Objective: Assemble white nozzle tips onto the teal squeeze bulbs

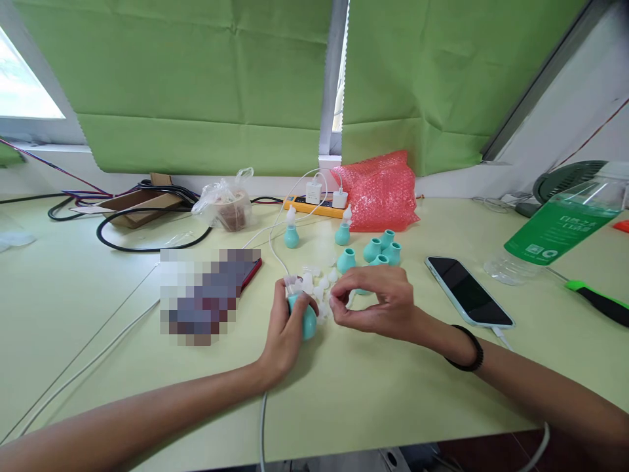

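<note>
My left hand is wrapped round a teal squeeze bulb, which has a clear piece at its top. To its right, my right hand is pinched, thumb against fingertips; whatever it may hold is too small to make out. Small translucent white plastic pieces lie in a pile between and behind the hands. Several open-necked teal bulbs stand just beyond my right hand, partly hidden by it. Farther back, two teal bulbs with clear tips stand upright, one on the left and one on the right.
A phone lies right, near a tilted green-labelled bottle and a screwdriver. A blurred-out phone-like object lies left. Behind are a power strip, red bubble wrap, a bagged pot and black cables.
</note>
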Motion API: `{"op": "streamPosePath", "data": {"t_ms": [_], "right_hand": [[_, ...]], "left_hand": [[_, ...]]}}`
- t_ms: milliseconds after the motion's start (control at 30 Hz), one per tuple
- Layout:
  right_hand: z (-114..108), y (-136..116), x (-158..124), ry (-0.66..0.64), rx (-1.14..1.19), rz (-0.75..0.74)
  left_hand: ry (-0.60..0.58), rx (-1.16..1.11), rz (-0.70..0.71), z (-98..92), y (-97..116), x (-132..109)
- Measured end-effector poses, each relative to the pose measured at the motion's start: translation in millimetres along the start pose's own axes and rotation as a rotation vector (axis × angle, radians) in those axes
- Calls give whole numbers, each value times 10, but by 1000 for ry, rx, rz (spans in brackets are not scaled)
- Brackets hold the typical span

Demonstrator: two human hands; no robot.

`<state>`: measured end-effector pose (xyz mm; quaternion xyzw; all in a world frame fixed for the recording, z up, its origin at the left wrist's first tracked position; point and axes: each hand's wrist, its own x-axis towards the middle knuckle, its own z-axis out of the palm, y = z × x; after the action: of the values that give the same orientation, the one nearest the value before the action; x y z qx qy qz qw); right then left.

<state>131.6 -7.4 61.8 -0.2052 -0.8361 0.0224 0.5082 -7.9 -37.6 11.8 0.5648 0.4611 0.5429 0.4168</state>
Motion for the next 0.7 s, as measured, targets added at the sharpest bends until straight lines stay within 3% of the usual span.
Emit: {"op": "streamPosePath", "data": {"t_ms": [100, 233, 400, 500, 600, 700], "right_hand": [[-62, 82, 42, -75, 6, 81], [-58, 304, 14, -391, -57, 204], [8, 501, -85, -596, -206, 198], [4, 452, -71, -553, -124, 234], [-2, 292, -35, -463, 156, 415], [38, 130, -58, -533, 277, 472]], "left_hand": [[-87, -8, 22, -15, 6, 5], [-88, 43, 8, -22, 15, 0], [-114, 134, -62, -22, 38, 18], [-129, 166, -68, -18, 46, 18], [-146, 220, -40, -11, 32, 3], [-192, 306, 15, -2, -6, -21]]}}
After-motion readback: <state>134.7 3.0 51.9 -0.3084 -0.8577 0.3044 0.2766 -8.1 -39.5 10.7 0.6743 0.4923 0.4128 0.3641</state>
